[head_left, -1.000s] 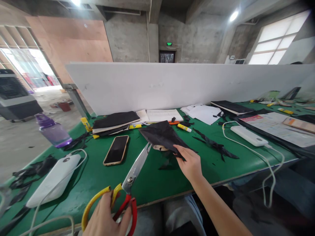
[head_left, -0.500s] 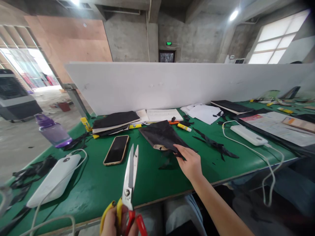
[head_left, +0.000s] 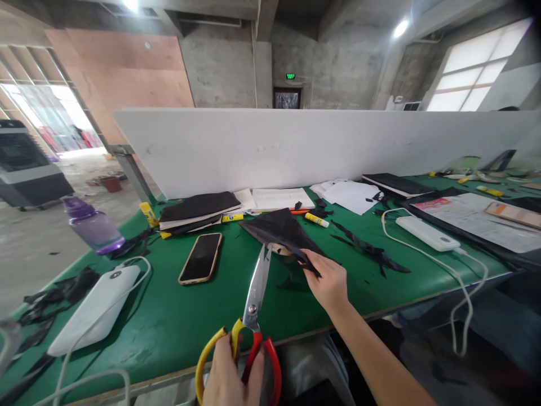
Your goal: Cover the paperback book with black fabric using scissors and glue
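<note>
The black sheet (head_left: 289, 230) lies on the green surface (head_left: 177, 327) and serves as reference. Right hand (head_left: 327, 276): clamped on the sheet's near right edge. Left hand (head_left: 232, 369): gripped around the yellow and red handles of the scissors (head_left: 252, 309), on the sheet's near side. Blades: slightly parted, tips at the sheet's near edge; contact cannot be determined. Smartphone (head_left: 200, 258): left of the sheet. Glue stick (head_left: 316, 220): just beyond its right side. Black scraps (head_left: 367, 248): to its right.
</note>
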{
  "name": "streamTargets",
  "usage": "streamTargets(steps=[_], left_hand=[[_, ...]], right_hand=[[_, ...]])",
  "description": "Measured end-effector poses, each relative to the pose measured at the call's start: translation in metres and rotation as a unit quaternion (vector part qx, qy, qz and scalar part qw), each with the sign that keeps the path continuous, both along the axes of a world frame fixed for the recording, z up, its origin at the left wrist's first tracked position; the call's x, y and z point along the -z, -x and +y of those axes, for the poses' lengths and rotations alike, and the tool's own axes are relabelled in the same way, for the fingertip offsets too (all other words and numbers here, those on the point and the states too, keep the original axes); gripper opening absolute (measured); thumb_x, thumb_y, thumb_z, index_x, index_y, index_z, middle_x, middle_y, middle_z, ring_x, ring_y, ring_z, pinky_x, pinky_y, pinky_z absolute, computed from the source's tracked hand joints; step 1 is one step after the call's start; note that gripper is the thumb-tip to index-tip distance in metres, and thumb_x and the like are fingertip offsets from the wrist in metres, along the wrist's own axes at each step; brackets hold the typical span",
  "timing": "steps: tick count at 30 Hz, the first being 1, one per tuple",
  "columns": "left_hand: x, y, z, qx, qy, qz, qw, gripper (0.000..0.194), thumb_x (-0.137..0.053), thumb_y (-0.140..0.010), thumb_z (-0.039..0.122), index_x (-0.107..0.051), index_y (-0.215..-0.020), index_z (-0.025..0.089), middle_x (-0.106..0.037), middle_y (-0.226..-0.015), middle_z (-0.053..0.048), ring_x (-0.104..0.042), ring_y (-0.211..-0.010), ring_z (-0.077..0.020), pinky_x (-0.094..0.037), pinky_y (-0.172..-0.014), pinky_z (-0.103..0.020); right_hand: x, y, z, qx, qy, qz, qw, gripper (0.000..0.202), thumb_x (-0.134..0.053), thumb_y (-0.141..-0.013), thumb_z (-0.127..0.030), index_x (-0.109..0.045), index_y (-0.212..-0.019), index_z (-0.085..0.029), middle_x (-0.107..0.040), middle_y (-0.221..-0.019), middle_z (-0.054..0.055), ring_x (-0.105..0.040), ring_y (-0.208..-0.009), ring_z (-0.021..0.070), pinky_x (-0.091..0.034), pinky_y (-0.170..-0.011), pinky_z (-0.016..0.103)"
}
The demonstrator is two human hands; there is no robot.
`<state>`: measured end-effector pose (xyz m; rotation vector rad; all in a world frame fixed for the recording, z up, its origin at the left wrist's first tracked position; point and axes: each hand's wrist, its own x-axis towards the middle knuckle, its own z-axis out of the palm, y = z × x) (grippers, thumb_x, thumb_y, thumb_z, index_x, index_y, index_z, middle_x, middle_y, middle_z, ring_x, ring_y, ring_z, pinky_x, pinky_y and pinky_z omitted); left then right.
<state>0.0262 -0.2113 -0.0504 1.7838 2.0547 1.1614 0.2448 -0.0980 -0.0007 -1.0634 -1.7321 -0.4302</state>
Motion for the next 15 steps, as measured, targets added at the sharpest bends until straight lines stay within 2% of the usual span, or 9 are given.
streamTargets(steps=[7,15], left_hand=[[0.003,-0.003,0.006,-0.006,-0.009,0.025,1.000,0.038,-0.038,-0.086,0.053,-0.043,-0.099,0.019,-0.065,-0.097,-0.018,-0.066,-0.088,-0.0308,-0.050,-0.068,-0.039],[-0.007,-0.007,0.005,-0.001,0.022,0.011,1.000,0.033,-0.039,-0.086,0.048,-0.042,-0.102,0.020,-0.069,-0.081,-0.011,-0.069,-0.069,-0.0294,-0.049,-0.057,-0.036]], right_hand=[[0.000,-0.001,0.000,-0.002,0.004,0.004,1.000,0.033,-0.054,-0.084,-0.012,-0.062,-0.114,-0.020,-0.072,-0.101,0.006,-0.069,-0.088,0.0185,-0.056,-0.077,0.029],[0.000,-0.001,-0.001,-0.006,0.011,0.009,1.000,0.033,-0.054,-0.084,-0.012,-0.062,-0.114,-0.021,-0.072,-0.101,0.005,-0.069,-0.087,0.0177,-0.056,-0.076,0.028]])
